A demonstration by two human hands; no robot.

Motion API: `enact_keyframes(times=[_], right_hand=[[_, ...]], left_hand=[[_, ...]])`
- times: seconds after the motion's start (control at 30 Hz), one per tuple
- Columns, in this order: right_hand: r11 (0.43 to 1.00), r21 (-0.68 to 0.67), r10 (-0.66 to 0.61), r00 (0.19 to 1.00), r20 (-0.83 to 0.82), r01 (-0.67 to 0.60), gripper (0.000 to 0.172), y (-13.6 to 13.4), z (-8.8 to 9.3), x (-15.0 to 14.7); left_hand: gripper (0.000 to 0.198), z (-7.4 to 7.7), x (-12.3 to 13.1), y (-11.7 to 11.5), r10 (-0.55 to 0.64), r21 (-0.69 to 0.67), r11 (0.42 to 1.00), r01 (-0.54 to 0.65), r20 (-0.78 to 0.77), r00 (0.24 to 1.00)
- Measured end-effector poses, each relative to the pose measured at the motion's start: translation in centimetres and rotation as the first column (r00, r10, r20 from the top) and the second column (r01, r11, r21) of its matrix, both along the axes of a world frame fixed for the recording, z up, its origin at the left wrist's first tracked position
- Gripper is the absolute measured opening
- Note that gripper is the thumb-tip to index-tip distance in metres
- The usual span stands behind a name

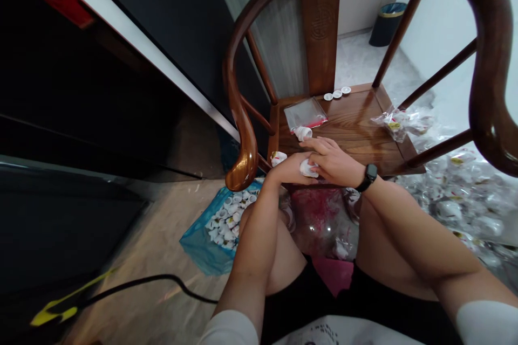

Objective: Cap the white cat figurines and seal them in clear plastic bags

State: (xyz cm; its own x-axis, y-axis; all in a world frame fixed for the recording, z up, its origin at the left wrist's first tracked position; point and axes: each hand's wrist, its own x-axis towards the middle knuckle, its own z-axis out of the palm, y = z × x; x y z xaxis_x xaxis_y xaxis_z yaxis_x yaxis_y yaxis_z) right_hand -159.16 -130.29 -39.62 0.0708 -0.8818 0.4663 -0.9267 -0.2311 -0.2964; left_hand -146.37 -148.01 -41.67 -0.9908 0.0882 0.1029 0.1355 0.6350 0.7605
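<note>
The head view looks down at a person sitting in front of a dark wooden chair [242, 135] with a curved back. Both hands are over the front of the seat. The left hand [288, 168] and the right hand [334, 163] are closed around one small white plastic piece [308, 168]. A black watch [369, 177] is on the right wrist.

Two more white pieces lie by the hands. One [278, 158] is just beside the left hand. The other [302, 133] touches the edge of a flat clear bag [304, 113] with red on it. Three small round white lids [336, 94] sit in a row at the back of the seat.

One bunch of clear bags [394, 123] lies on the right of the seat, and a big heap of clear bags [457, 199] covers the floor to the right. One open blue bag [198, 248] on the floor holds many white pieces, too many to count. One clear bag [319, 221] with red inside sits between the knees.
</note>
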Motion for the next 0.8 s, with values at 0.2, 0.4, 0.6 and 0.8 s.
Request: enact_keyframes(times=[0.2, 0.4, 0.6, 0.8], right_hand=[[1.000, 0.019, -0.001, 0.998, 0.065, 0.000, 0.014, 0.5, -0.4, 0.2], [1.000, 0.015, 0.004, 0.997, 0.072, -0.005, 0.013, 0.7, -1.0, -0.6], [0.966, -0.063, -0.225, 0.936, 0.271, 0.251, 0.038, -2.6, -3.0, -5.6], [0.801, 0.231, -0.588, 0.798, 0.133, 0.552, 0.059, -9.9, -7.8, -9.6]], left_hand=[[0.054, -0.4, -0.1, 0.6, -0.024, -0.026, 0.999, 0.023, -0.008, 1.000], [0.045, -0.5, -0.8, 0.3, -0.038, -0.038, 0.999, 0.038, 0.004, 0.999], [0.072, -0.7, -0.9, 1.9, 0.063, -0.191, 0.980, -0.055, 0.038, 0.997], [0.084, -1.5, -1.7, 5.3, -0.101, -0.266, 0.950, 0.163, 0.232, 0.968]])
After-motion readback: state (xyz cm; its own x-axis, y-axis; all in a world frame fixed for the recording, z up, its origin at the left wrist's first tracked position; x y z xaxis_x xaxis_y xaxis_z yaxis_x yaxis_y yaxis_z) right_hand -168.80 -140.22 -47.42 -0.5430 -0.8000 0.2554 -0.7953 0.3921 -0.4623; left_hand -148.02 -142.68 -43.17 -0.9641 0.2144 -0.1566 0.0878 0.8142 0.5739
